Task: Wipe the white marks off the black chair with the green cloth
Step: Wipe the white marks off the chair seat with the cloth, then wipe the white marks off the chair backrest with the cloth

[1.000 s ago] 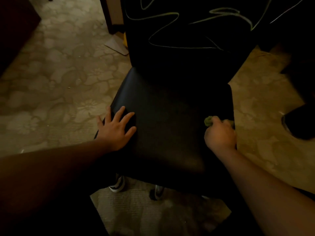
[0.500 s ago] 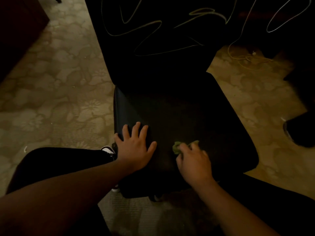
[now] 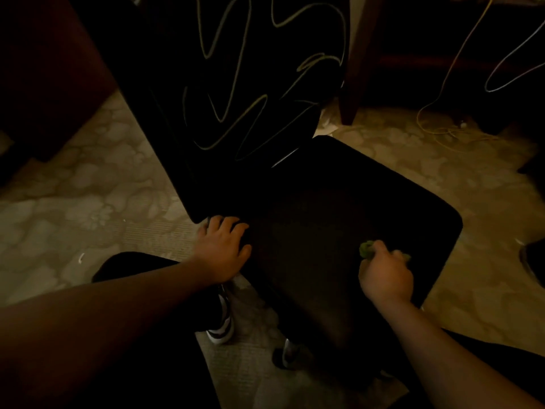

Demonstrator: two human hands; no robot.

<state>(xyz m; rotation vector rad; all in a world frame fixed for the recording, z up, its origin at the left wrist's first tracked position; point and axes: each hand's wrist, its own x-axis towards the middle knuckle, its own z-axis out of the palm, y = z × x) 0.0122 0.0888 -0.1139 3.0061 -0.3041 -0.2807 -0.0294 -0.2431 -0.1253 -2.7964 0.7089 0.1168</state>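
The black chair's seat fills the middle of the view, turned at an angle, with its backrest rising at the upper left. White squiggly marks cover the backrest. My right hand rests on the seat near its right front part, shut on the bunched green cloth, which peeks out past the fingers. My left hand lies flat with fingers apart on the seat's left corner, close below the backrest.
Patterned beige carpet surrounds the chair. A dark wooden furniture leg stands behind it, with a yellow cable trailing on the floor at the upper right. My shoes show under the seat's front edge.
The chair has swung round, its backrest now further left. My right hand with the cloth slid rightward across the seat. My left hand stayed pressed on the seat's left corner.
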